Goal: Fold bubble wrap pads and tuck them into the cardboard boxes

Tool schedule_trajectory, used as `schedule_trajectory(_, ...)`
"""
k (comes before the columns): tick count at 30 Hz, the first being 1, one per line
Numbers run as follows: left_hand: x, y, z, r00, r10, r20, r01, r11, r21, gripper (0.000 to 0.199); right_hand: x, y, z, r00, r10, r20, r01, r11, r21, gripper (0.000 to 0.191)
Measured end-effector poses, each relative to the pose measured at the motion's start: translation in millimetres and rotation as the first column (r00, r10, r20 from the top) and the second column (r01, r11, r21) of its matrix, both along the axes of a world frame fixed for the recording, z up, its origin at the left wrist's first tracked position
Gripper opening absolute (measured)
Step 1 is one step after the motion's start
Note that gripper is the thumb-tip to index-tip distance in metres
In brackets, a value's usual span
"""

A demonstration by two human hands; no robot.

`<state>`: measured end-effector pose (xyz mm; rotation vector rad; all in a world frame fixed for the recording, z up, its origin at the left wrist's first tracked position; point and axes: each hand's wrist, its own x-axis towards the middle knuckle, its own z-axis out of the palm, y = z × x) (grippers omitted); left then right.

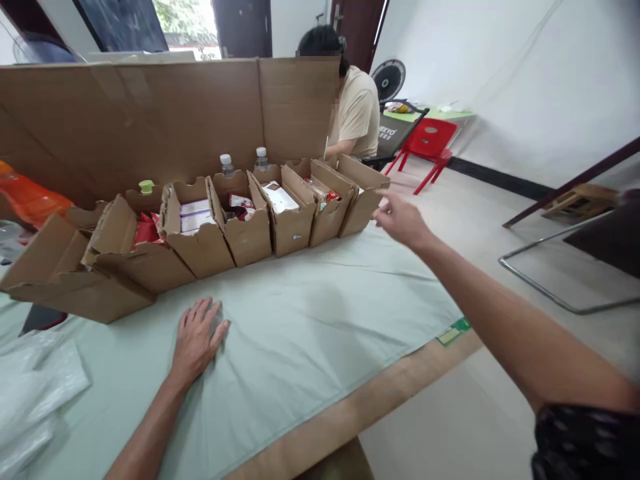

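A row of several brown cardboard boxes (296,233) with open tops stands on the cloth-covered table. My right hand (403,220) is at the far right box (364,197), index finger stretched toward its upper edge and the other fingers curled. Nothing shows in that hand; whether the finger touches the cardboard I cannot tell. My left hand (199,337) lies flat on the pale green cloth (300,313), fingers spread. Inside the boxes are a red packet (147,229), white-and-purple cartons (196,217), a red-and-white packet (242,205) and a white pack (280,198).
A tall cardboard panel (200,120) stands behind the boxes, with clear bottles (227,165) in front of it. An orange bottle (35,197) and clear plastic wrap (40,393) are at left. A person (361,110) sits beyond the panel near a red chair (431,143).
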<state>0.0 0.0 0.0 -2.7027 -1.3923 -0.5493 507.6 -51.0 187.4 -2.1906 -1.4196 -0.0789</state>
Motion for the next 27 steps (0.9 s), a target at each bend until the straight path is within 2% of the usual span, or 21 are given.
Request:
schedule_trajectory(2, 1, 0, 0.3, 1.0, -0.002, -0.005, 0.002, 1.0, 0.017, 0.055, 30, 30, 15.0, 0.988, -0.107, 0.113, 0.117, 0.989, -0.086, 0.071)
schedule_trajectory(5, 2, 0, -0.7, 1.0, -0.003, -0.002, 0.003, 1.0, 0.03, 0.054, 44, 59, 22.0, 0.977, -0.087, 0.194, 0.138, 0.953, -0.269, 0.06)
schedule_trajectory(7, 2, 0, -1.6, 1.0, 0.001, 0.008, -0.001, 1.0, 0.026, 0.053, 43, 64, 22.3, 0.978, -0.068, 0.199, 0.131, 0.939, -0.319, 0.047)
schedule_trajectory(9, 3, 0, -1.5, 1.0, 0.01, 0.026, -0.01, 1.0, 0.015, 0.052, 38, 58, 23.1, 0.976, -0.064, 0.208, 0.131, 0.935, -0.331, 0.04)
schedule_trajectory(13, 6, 0, 1.7, 0.997, 0.033, 0.069, -0.032, 0.999, -0.02, 0.048, 17, 16, 29.2, 0.969, -0.043, 0.244, 0.131, 0.926, -0.355, 0.036)
schedule_trajectory(18, 11, -3, 6.5, 0.984, 0.061, 0.164, -0.047, 0.995, -0.092, 0.043, -27, -67, 28.3, 0.977, 0.016, 0.213, 0.068, 0.922, -0.38, 0.027)
schedule_trajectory(20, 14, -3, 7.9, 0.957, 0.078, 0.278, -0.041, 0.99, -0.138, 0.04, -44, -99, 21.6, 0.989, 0.049, 0.137, -0.005, 0.953, -0.304, 0.029)
schedule_trajectory(23, 14, -1, 7.8, 0.879, 0.12, 0.462, -0.04, 0.983, -0.179, 0.037, -72, -136, 9.5, 0.984, 0.107, 0.14, -0.084, 0.984, -0.158, 0.035)
schedule_trajectory(25, 12, 3, 6.2, 0.834, 0.167, 0.525, -0.083, 0.98, -0.178, 0.038, -96, -155, 4.4, 0.97, 0.167, 0.175, -0.155, 0.985, -0.078, 0.037)
schedule_trajectory(27, 9, 7, 4.3, 0.783, 0.225, 0.58, -0.148, 0.973, -0.177, 0.04, -128, -170, 3.7, 0.943, 0.264, 0.203, -0.271, 0.962, 0.006, 0.035)
